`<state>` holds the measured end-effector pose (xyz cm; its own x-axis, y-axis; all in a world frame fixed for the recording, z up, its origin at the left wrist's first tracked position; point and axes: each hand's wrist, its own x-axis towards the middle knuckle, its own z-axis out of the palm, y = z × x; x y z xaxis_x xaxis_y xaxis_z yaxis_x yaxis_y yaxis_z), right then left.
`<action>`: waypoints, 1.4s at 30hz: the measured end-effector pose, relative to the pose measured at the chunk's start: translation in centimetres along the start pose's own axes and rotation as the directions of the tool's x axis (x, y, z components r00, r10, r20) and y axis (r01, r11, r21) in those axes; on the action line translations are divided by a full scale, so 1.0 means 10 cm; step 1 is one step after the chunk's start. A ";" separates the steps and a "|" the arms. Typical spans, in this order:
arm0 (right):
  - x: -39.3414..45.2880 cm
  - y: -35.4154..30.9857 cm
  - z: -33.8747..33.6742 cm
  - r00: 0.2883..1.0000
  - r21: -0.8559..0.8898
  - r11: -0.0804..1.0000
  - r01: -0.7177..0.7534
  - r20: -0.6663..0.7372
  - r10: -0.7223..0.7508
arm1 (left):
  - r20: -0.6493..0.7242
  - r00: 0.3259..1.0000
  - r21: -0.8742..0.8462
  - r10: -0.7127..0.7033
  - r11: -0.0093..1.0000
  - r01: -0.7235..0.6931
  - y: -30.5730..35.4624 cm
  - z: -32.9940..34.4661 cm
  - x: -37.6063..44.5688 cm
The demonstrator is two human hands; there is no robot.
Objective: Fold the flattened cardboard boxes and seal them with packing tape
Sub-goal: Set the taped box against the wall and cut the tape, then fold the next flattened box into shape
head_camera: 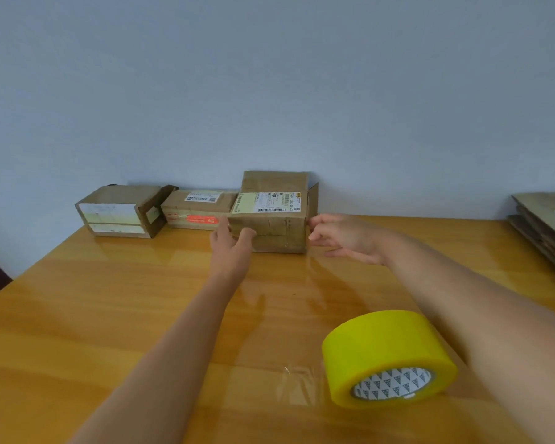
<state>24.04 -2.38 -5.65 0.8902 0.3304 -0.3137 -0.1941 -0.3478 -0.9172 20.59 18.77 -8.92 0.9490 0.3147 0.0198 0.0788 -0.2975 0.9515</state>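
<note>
Three folded boxes are lined up at the wall; the right-hand box (269, 219) is flanked by the left hand (229, 240) and right hand (343, 238), fingers loose, apparently just touching it. Tape roll (388, 357) lies near. Flat boxes (542, 225) remain unfolded.

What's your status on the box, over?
Left hand open, touching box front corner. Right hand open at its right edge. Tape roll idle nearby. Nothing blocking.

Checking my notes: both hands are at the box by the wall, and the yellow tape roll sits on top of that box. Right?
Not quite. In the head view both hands are at the box, but the yellow tape roll sits on the table, near the right forearm.
</note>
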 end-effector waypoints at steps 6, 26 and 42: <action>-0.36 -0.02 -0.04 0.991 -0.105 0.994 0.012 -0.133 -0.026 | -0.040 0.998 0.083 0.047 0.996 -0.043 0.21 -0.02 -0.27; -2.60 0.64 -0.95 0.818 -0.517 0.850 -0.100 -0.529 -0.225 | 0.373 0.827 0.221 0.421 0.825 -0.520 1.43 1.17 -1.99; -2.95 1.63 -1.77 0.722 -0.697 0.536 -0.476 -0.658 -0.214 | 0.684 0.678 0.236 0.270 0.797 -0.555 1.38 2.48 -2.63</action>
<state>1.87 -33.34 -7.04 0.9555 -0.2642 0.1312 -0.2408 -0.9554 -0.1708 4.25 -15.99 -3.98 0.8735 -0.4831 0.0599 -0.3919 -0.6249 0.6752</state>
